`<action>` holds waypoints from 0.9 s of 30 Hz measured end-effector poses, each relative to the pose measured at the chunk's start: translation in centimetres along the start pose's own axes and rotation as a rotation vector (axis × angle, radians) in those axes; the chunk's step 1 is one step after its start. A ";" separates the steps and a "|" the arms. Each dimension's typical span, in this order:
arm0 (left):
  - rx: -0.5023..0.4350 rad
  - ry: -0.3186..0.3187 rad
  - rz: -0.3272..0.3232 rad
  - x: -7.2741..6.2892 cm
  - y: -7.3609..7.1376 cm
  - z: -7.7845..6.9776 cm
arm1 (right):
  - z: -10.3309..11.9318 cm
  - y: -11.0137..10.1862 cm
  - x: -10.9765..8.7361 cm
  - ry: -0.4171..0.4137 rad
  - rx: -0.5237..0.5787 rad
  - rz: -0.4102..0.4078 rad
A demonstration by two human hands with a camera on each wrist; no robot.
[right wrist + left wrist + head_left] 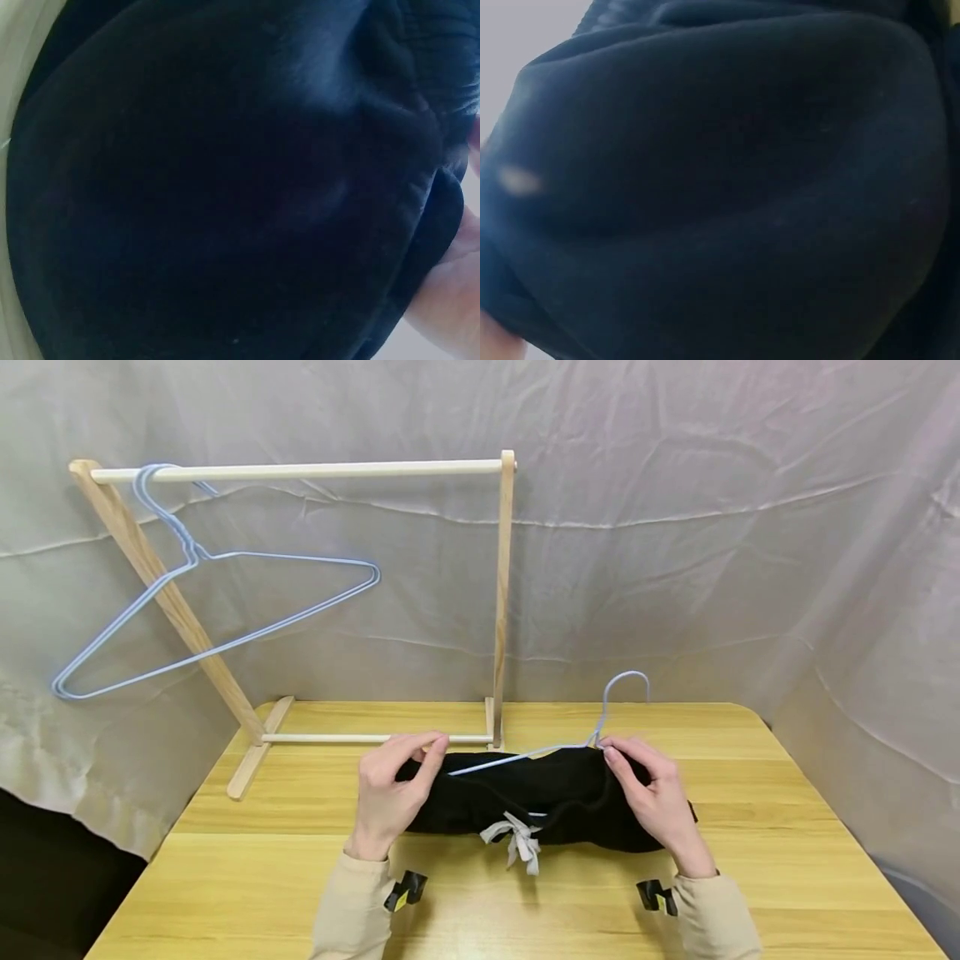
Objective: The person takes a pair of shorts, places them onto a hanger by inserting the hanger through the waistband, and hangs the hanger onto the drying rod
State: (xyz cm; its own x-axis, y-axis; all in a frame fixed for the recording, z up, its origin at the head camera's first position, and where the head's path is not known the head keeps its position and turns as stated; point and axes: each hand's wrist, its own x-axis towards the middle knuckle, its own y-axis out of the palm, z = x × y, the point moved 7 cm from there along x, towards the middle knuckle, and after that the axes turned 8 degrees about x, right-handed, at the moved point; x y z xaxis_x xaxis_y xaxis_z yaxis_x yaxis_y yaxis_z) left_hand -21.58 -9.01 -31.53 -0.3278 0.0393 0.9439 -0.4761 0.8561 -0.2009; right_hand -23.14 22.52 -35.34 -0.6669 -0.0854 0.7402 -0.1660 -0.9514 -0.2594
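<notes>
Even, diffuse light filled the head view, sharp enough to show the grain of the table (787,827). Soft glare lay on the table's near middle, faint shadows beside the sleeves (351,910), and the far curtain (675,593) had a dull sheen, tinged pink toward the right. The black cloth (465,810) lost most detail. Both wrist views were dim, bluish and blurred, with pale haze at left in one and a washed-out right hand (450,304) in the other.
</notes>
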 end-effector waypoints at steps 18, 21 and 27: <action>0.179 0.080 0.441 -1.5 4.5 -1.8 | 2.8 3.9 -0.2 -0.109 -0.141 0.096; 0.201 0.099 0.442 -1.7 5.0 -2.1 | 3.4 4.3 -0.2 -0.127 -0.148 0.105; 0.243 0.128 0.405 -1.7 5.0 -2.3 | 3.4 4.3 -0.3 -0.100 -0.151 0.124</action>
State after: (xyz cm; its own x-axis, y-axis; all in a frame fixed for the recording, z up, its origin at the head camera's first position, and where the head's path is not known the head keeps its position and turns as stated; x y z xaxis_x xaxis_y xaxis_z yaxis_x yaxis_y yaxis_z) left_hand -21.55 -3.58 -33.56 -0.4300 0.4202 0.7991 -0.5129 0.6146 -0.5993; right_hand -21.22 17.43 -34.57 -0.6151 -0.2353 0.7525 -0.1989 -0.8773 -0.4369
